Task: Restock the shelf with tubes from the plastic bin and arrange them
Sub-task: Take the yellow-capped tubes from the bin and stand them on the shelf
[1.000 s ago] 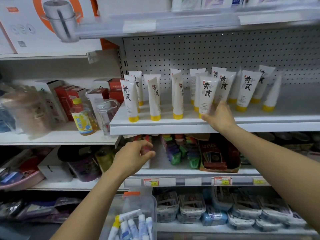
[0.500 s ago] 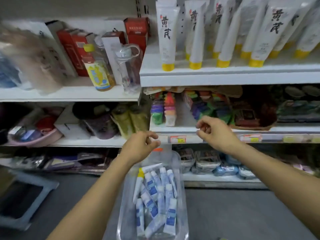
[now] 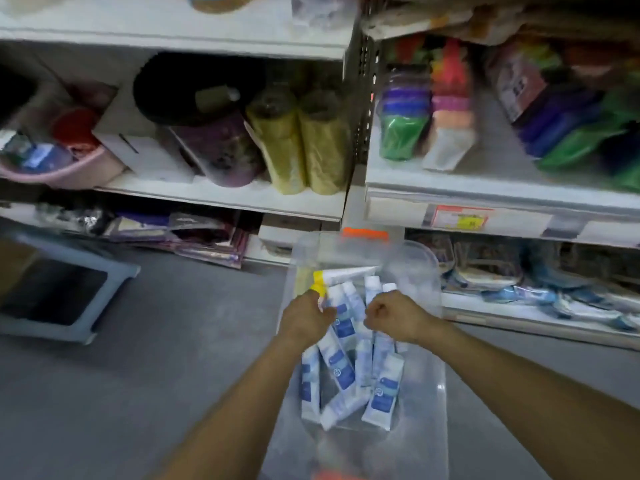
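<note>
Item: tubes, blue/white, piled crisscross in clear plastic bin. L hand & R hand: both curled among tubes; actual grip can't tell, blurred. Risk: pile tangled, so a quick pull prob. drags neighbours out or drops one.

Bin: clear plastic, orange latch at the far end. Tubes inside: white with blue label panels. Top tube: white, yellow cap. Floor: plain grey. Shelf: white. Price tag: red with a yellow patch. Rolls: olive-yellow. Basin: pink. Stacked tubs: purple over green. Stool at left: grey-blue frame, dark centre.
</note>
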Tool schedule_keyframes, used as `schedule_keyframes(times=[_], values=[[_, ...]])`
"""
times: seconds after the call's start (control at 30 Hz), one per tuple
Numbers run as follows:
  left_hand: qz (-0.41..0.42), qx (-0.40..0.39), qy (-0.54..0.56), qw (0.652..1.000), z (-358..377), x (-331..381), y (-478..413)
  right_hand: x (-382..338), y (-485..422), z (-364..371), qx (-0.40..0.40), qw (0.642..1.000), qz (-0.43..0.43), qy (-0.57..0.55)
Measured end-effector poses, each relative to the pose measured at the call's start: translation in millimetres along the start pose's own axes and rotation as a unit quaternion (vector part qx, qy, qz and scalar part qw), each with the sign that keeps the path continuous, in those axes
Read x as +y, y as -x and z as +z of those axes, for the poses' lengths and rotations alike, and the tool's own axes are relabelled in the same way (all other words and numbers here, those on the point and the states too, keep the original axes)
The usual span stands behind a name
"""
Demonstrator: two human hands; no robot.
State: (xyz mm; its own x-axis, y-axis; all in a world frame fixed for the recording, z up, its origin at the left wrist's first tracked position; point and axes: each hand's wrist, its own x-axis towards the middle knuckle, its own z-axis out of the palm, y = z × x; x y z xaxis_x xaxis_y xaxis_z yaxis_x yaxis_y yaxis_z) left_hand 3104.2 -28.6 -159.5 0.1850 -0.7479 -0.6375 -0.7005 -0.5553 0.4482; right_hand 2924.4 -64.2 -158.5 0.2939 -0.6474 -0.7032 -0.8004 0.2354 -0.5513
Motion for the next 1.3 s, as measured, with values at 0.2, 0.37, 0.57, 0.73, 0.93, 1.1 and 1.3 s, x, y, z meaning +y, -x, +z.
schedule_keyframes(times=[0.2,0.37,0.57,0.73,0.93,1.1,1.3], values=[[-0.057,0.039,-0.141,0.988,62,-3,-62,4,-99,34,0.087,0.928,0.175,-0.318],[-0.046,0.101,-0.231,0.967,92,-9,-89,1,-156,40,0.134,0.792,0.238,-0.546],[0.007,0.067,-0.327,0.943,79,-18,-103,-6,-190,44,0.11,0.766,0.287,-0.564],[0.01,0.066,-0.328,0.942,78,-14,-101,-5,-186,47,0.125,0.766,0.298,-0.556],[0.02,0.006,-0.248,0.968,47,-4,-63,1,-136,35,0.16,0.769,0.241,-0.57],[0.016,0.03,-0.248,0.968,8,10,-17,-7,-70,9,0.153,0.788,0.203,-0.561],[-0.039,-0.018,0.016,0.999,-32,18,43,-22,14,-30,0.157,0.797,0.147,-0.564]])
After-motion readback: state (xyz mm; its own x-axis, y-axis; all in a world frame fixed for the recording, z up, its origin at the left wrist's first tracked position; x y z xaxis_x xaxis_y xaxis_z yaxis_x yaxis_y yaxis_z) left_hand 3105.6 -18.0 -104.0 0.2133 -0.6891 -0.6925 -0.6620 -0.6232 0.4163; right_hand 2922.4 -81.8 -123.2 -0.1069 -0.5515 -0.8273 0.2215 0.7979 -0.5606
